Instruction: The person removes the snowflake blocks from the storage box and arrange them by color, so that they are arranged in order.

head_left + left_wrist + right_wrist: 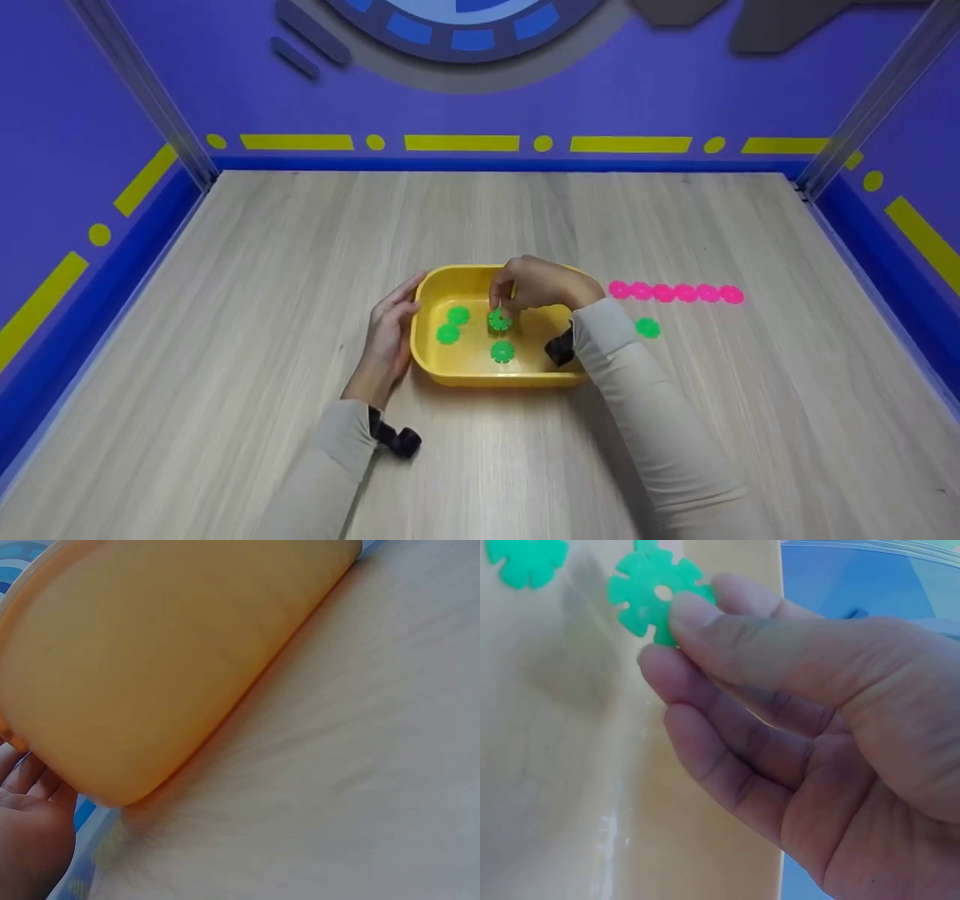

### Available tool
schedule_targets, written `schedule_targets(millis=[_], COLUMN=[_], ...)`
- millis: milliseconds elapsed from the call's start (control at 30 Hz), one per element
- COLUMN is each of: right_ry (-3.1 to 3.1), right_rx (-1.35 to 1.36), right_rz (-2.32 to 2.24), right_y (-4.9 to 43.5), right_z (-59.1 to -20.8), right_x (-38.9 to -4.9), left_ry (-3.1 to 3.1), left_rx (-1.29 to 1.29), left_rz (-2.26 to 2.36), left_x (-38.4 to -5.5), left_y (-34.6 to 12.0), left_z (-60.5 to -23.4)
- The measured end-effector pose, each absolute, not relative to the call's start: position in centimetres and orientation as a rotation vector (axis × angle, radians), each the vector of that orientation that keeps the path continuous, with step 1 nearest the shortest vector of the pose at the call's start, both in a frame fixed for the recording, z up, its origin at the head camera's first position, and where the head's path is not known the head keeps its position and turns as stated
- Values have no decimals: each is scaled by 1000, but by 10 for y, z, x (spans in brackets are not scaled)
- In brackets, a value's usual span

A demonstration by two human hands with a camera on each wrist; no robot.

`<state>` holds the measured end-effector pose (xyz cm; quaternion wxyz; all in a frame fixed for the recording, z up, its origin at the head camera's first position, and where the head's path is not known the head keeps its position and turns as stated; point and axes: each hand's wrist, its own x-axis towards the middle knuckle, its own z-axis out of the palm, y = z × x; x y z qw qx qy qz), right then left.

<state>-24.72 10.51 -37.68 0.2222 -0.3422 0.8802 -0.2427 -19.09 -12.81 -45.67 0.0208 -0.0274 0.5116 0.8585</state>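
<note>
A person's two bare hands work at a yellow tub [480, 380] on a wooden counter [300, 262]. The right hand [536, 283] pinches a notched green disc [637, 592] between thumb and forefinger, inside the tub near its middle. The left hand [388, 330] lies against the tub's left end – whether its fingers curl round the rim cannot be told. Three loose green discs, at [458, 316], [448, 334] and [502, 352], lie on the tub's floor. Right of the tub on the counter, six pink discs [684, 293] form a line, with one green disc [647, 328] just on its near side.

The likeliest trouble is a slip: the pinch covers only part of a thin, notched edge, so the disc could twist or drop. The right sleeve might also nudge the outside pieces, being close above them.

The held disc is round, so it has no long axis; its holed face shows to both the head and right-wrist views – its exact tilt is unclear. The tub and pink line both run left to right.
</note>
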Motion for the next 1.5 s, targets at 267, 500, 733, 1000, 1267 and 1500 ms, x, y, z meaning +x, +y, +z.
schedule_targets(millis=[267, 500, 733, 1000, 1267, 1500], right_ry=[2455, 2478, 2509, 2512, 2543, 2576], right_rx=[-850, -879, -834, -816, -747, -677], right_rz=[-693, -718, -749, -759, -817, -811], right_y=[112, 121, 133, 148, 166, 182], right_z=[-368, -364, -358, -352, -346, -343], right_x=[-245, -243, -240, -239, -236, -235], left_ry=[1585, 1591, 1593, 1596, 1548, 1553], left_rx=[-98, -113, -111, -130, -89, -82], left_rz=[2650, 2648, 2648, 2640, 2669, 2668], left_x=[-191, -191, -192, -193, -190, -190], left_y=[-128, -127, -127, -127, -128, -128], left_z=[-456, -455, -455, -456, -456, -455])
